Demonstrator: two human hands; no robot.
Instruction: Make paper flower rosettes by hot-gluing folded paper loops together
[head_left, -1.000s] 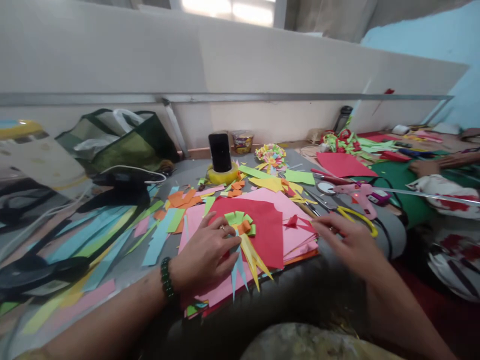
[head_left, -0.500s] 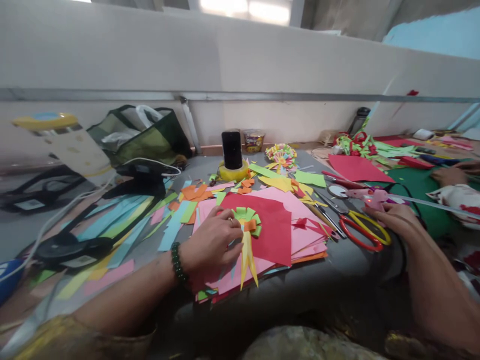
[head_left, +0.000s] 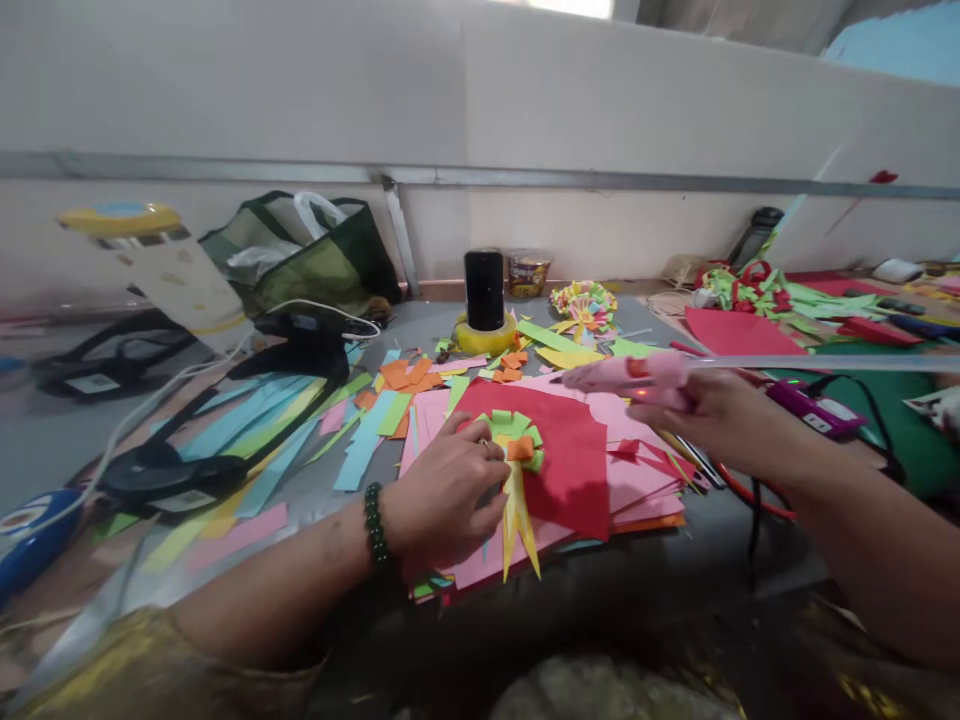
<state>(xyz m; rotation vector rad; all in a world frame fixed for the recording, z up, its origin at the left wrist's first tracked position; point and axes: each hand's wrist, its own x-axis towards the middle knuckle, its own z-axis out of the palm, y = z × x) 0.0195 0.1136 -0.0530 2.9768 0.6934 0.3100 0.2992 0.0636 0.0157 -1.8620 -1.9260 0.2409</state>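
My left hand (head_left: pixel 454 485) rests on the stacked paper, its fingertips at the left edge of a green paper rosette (head_left: pixel 512 430) with an orange piece and yellow tails (head_left: pixel 520 520). Whether those fingers pinch anything is hidden. Beneath the rosette lies a red sheet (head_left: pixel 574 460) on pink sheets (head_left: pixel 637 490). My right hand (head_left: pixel 701 410) is wrapped round a pink glue gun (head_left: pixel 637 375), held above the right part of the stack with its nozzle pointing left. A clear glue stick (head_left: pixel 810 364) sticks out behind the gun.
A phone (head_left: pixel 484 290) stands in a yellow tape roll (head_left: pixel 486 337). Near it are a snack cup (head_left: pixel 527 273) and a multicoloured paper flower (head_left: pixel 583 307). Blue and green strips (head_left: pixel 255 430), black straps and a bottle (head_left: pixel 172 270) lie left. Red-handled scissors (head_left: pixel 757 497) are partly hidden at right.
My right hand has brought the glue gun left from beside the scissors to above the paper stack. My left hand stays by the rosette. The view has shifted slightly.
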